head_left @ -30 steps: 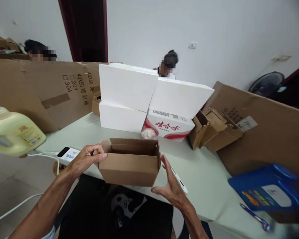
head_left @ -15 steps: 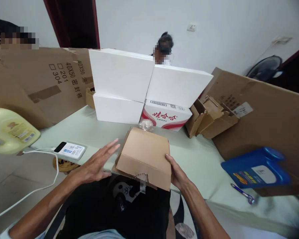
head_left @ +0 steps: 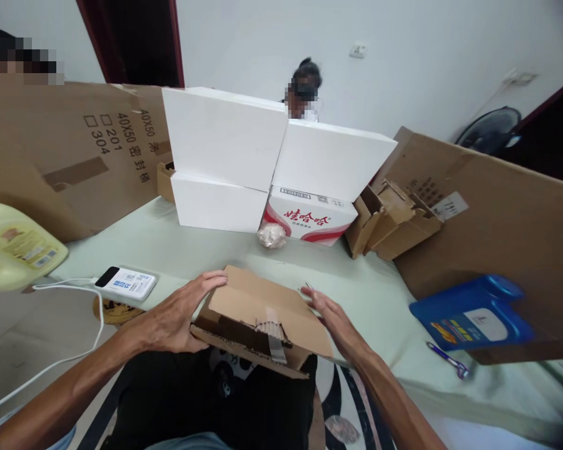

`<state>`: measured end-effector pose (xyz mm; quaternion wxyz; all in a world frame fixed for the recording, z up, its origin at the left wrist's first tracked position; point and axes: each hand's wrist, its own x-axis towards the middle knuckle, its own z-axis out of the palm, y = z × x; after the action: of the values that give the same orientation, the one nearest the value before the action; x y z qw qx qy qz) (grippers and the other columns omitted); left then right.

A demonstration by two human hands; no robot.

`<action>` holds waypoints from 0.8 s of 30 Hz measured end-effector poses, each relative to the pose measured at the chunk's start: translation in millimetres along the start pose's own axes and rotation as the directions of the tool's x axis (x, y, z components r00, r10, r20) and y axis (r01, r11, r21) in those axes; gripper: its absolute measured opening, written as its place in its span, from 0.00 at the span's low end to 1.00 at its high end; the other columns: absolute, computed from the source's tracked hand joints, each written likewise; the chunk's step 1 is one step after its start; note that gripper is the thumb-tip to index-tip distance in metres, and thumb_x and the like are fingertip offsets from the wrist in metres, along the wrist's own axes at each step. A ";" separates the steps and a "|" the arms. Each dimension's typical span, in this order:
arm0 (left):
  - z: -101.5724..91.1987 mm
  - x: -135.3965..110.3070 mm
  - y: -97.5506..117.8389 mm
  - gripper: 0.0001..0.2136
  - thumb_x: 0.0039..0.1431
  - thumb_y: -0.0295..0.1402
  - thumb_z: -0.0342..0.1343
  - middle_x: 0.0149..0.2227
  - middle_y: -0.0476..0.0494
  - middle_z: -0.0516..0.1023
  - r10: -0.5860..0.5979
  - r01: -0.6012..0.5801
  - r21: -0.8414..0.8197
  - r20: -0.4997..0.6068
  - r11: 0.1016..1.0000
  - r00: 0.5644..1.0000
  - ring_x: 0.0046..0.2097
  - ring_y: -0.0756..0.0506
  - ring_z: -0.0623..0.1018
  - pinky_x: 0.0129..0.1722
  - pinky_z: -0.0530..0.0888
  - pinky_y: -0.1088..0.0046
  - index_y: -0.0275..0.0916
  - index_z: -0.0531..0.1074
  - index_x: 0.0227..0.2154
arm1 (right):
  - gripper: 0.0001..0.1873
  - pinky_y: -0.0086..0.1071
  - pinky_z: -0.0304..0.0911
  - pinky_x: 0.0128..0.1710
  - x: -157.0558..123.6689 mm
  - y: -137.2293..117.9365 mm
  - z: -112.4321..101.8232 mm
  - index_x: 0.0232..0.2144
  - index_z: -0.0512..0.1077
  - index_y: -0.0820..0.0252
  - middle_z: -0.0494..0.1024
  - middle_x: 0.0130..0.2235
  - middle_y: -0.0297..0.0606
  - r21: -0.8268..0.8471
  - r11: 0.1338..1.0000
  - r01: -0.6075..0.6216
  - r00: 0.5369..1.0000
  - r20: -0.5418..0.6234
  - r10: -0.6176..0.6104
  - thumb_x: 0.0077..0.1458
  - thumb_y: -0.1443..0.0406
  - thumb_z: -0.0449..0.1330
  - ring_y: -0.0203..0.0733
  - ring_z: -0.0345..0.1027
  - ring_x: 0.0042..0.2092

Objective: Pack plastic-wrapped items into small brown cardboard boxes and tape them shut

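A small brown cardboard box (head_left: 258, 312) lies tipped at the table's near edge, its torn, taped flaps facing me. My left hand (head_left: 178, 315) grips its left side with the fingers laid over the top corner. Along the box's right side rests my right hand (head_left: 331, 315), fingers stretched along the edge and pressed to the cardboard.
The pale green table (head_left: 370, 294) carries white foam boxes (head_left: 225, 137), a red-and-white carton (head_left: 309, 219), a wrapped lump (head_left: 271, 235), folded brown cartons (head_left: 394, 225), a blue jug (head_left: 473, 312), a purple tool (head_left: 445, 359), a yellow jug (head_left: 14, 250) and a phone (head_left: 124, 282). A person (head_left: 303, 94) sits behind.
The box was upright and open, was then turned over, and now lies lower and flatter at the table edge. My left hand went from open beside it to gripping it.
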<state>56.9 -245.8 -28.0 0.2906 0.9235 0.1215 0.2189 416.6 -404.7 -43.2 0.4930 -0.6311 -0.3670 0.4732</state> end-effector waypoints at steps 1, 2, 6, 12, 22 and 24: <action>-3.9 0.0 3.2 0.52 0.53 0.32 0.72 0.74 0.29 0.59 -0.031 0.032 -0.023 0.019 0.999 0.999 0.73 0.30 0.67 0.70 0.70 0.52 0.46 0.46 0.75 | 0.33 0.51 0.69 0.66 -4.3 -12.4 -1.9 0.56 0.79 0.52 0.77 0.65 0.48 -0.115 0.982 0.149 0.988 -0.011 -0.151 0.60 0.38 0.67 0.57 0.71 0.66; -7.3 0.2 5.6 0.53 0.51 0.31 0.73 0.73 0.30 0.60 -0.062 0.063 -0.038 0.038 0.997 0.997 0.71 0.31 0.70 0.69 0.72 0.53 0.47 0.46 0.75 | 0.31 0.51 0.67 0.67 -9.6 -25.8 -2.2 0.57 0.79 0.50 0.75 0.67 0.47 -0.224 0.933 0.283 0.959 0.032 -0.283 0.61 0.40 0.68 0.57 0.69 0.68; -14.4 1.7 7.6 0.57 0.44 0.29 0.74 0.71 0.35 0.62 -0.161 0.166 -0.060 0.085 0.984 0.983 0.66 0.32 0.74 0.64 0.75 0.55 0.50 0.47 0.74 | 0.28 0.49 0.68 0.66 -30.9 -70.1 12.2 0.64 0.74 0.44 0.74 0.67 0.45 -0.490 0.603 0.630 0.777 0.396 -0.490 0.64 0.54 0.71 0.53 0.69 0.67; -13.3 2.1 4.6 0.58 0.42 0.29 0.74 0.71 0.37 0.61 -0.208 0.214 -0.049 0.109 0.976 0.972 0.63 0.32 0.76 0.61 0.78 0.56 0.53 0.46 0.73 | 0.14 0.39 0.75 0.46 -27.6 -78.0 49.1 0.56 0.77 0.53 0.82 0.53 0.45 -0.519 0.215 0.827 0.511 0.535 -0.673 0.69 0.63 0.67 0.45 0.76 0.49; -7.7 -1.3 2.4 0.48 0.51 0.31 0.73 0.74 0.30 0.57 -0.057 0.059 -0.075 0.037 0.995 0.998 0.72 0.30 0.69 0.65 0.74 0.55 0.50 0.51 0.70 | 0.12 0.31 0.70 0.39 -17.9 -85.0 58.6 0.38 0.82 0.56 0.84 0.39 0.38 -0.364 0.556 0.748 0.663 0.452 -0.596 0.73 0.65 0.60 0.38 0.77 0.38; -5.2 -0.6 2.5 0.47 0.51 0.30 0.73 0.73 0.30 0.59 -0.039 0.042 -0.081 0.035 0.996 0.999 0.71 0.31 0.70 0.66 0.74 0.56 0.49 0.52 0.70 | 0.14 0.32 0.69 0.39 -16.6 -86.8 58.9 0.35 0.82 0.57 0.84 0.36 0.37 -0.363 0.644 0.674 0.736 0.410 -0.539 0.74 0.62 0.60 0.38 0.76 0.36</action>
<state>54.1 -245.5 -22.9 0.3345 0.9117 0.1264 0.2023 355.7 -382.7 41.0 0.3937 -0.5034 -0.7278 0.2489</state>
